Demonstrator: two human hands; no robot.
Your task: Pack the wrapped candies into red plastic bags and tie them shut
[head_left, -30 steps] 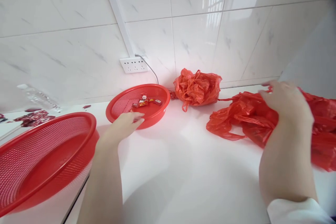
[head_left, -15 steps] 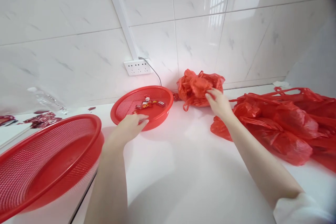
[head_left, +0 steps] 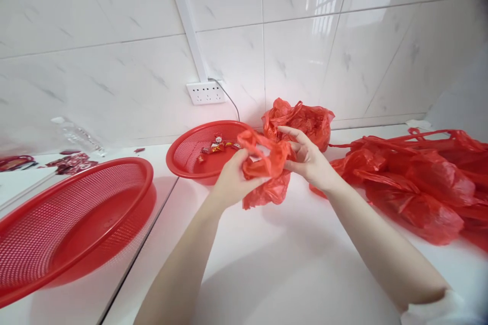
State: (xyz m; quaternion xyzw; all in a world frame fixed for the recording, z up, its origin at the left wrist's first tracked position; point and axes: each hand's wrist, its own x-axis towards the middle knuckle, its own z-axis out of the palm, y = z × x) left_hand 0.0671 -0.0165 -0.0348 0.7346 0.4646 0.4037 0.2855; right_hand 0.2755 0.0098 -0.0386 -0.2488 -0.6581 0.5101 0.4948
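Observation:
A crumpled red plastic bag (head_left: 269,190) hangs between my two hands over the white table. My left hand (head_left: 236,180) is closed on its left side, and my right hand (head_left: 307,160) pinches its right edge. Just behind my left hand stands a small red basket (head_left: 176,160), with several wrapped candies (head_left: 217,146) lying in it. Beyond my right hand, a larger bundle of red plastic bags (head_left: 316,119) rests near the wall, partly hidden by my fingers.
A large red basket (head_left: 141,172) stands at the left. A pile of red plastic bags (head_left: 415,177) covers the right side. At the far left lie a clear plastic bottle (head_left: 78,134) and red packets (head_left: 74,162). A power socket (head_left: 206,93) is on the tiled wall.
My right hand has drawn a red plastic bag from the bundle and brought it left and nearer. My left hand has moved right and taken hold of it.

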